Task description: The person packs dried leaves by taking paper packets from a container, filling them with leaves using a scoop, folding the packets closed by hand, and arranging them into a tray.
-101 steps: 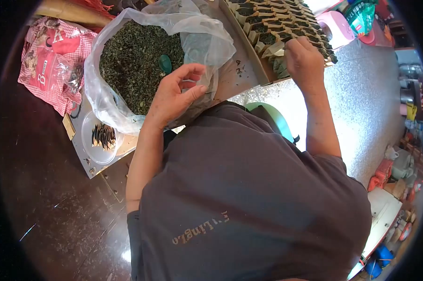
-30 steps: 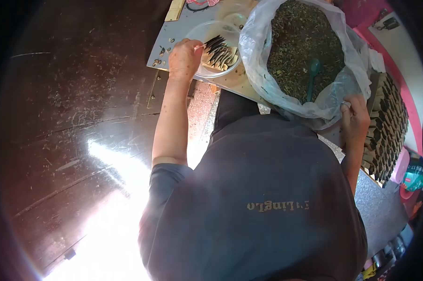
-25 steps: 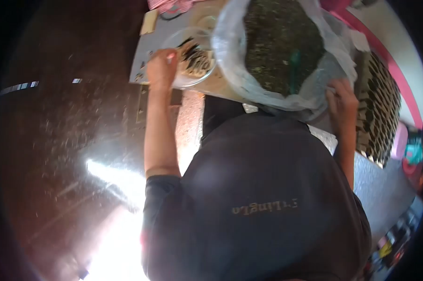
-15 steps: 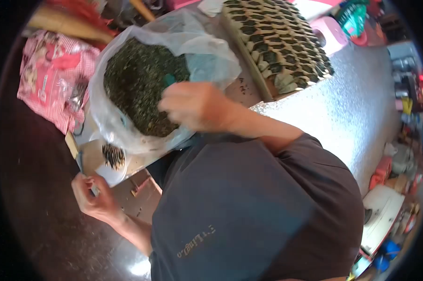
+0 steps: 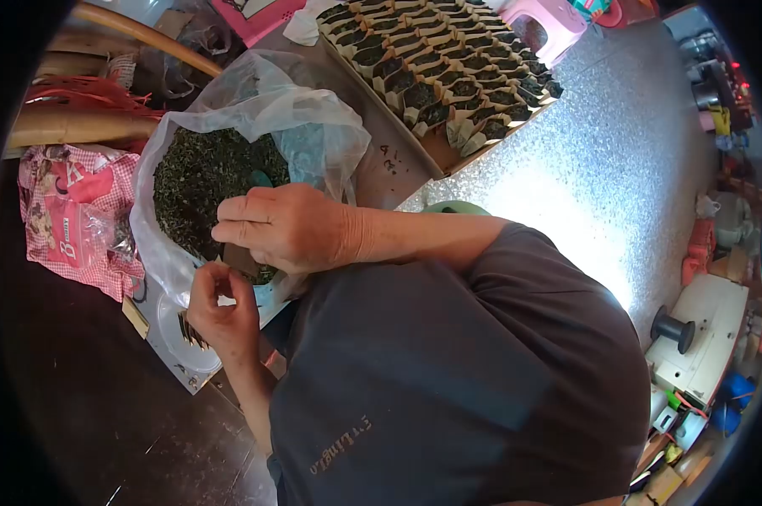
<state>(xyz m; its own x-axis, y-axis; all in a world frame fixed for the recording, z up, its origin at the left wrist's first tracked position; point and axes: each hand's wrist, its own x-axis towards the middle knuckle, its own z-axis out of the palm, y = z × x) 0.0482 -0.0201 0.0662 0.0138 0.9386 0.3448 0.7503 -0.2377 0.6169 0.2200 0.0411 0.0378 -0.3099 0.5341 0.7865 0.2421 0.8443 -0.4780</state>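
Note:
A clear plastic bag (image 5: 149, 223) stands open, full of dark green dried leaf bits (image 5: 191, 181). Over its near edge my right hand (image 5: 292, 226) is closed, fingertips bunched together; what they hold, if anything, is hidden. Just below it, my left hand (image 5: 223, 310) pinches thumb and forefinger at the edge of a small brown paper piece (image 5: 241, 260). My right hand covers part of that piece. A teal object (image 5: 260, 178) sticks out of the leaves beside my right hand.
A shallow box (image 5: 438, 160) holds rows of small paper packets filled with dark green leaves. At left lies a pink checked bag (image 5: 77, 219). A white plate (image 5: 174, 337) sits below the plastic bag. Behind are a pink stool (image 5: 554, 29) and bamboo poles (image 5: 77, 128).
My left hand has come up and right from beside the plate to meet my right hand at the bag. The right hand has shifted left and down. The view has shifted.

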